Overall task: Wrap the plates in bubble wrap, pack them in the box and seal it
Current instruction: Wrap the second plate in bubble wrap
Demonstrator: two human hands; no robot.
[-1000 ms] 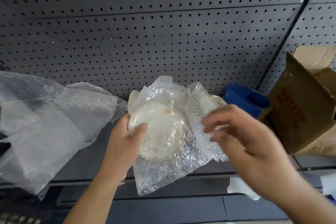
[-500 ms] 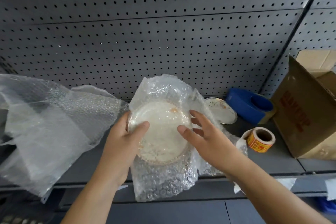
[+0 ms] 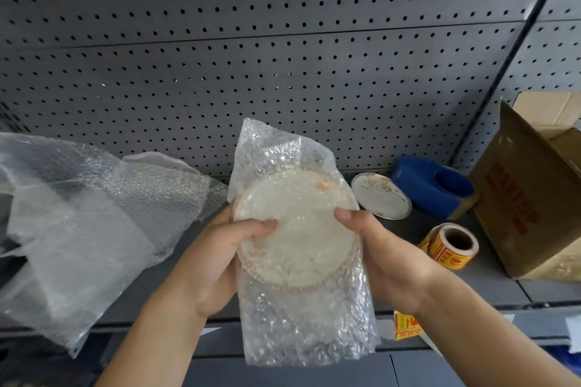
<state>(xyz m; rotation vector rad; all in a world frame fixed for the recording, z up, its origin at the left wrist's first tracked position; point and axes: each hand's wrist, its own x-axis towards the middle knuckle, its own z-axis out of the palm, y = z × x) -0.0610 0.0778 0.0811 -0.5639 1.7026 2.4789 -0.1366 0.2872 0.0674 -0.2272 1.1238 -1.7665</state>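
A white plate with a gold rim is wrapped in a sheet of bubble wrap and held upright above the shelf edge. My left hand grips its left side, thumb across the front. My right hand grips its right side, thumb on the front too. The wrap hangs loose below the plate and sticks up above it. A second, bare plate with a floral print lies on the shelf behind. The open cardboard box stands at the right.
A large heap of bubble wrap fills the left of the grey shelf. A blue tape dispenser and a roll of red-and-yellow stickers lie between the plates and the box. A perforated grey panel backs the shelf.
My right hand folded the right flap of wrap over the plate and moved from the front to grip its right edge. The wrap now lies flat across the plate.
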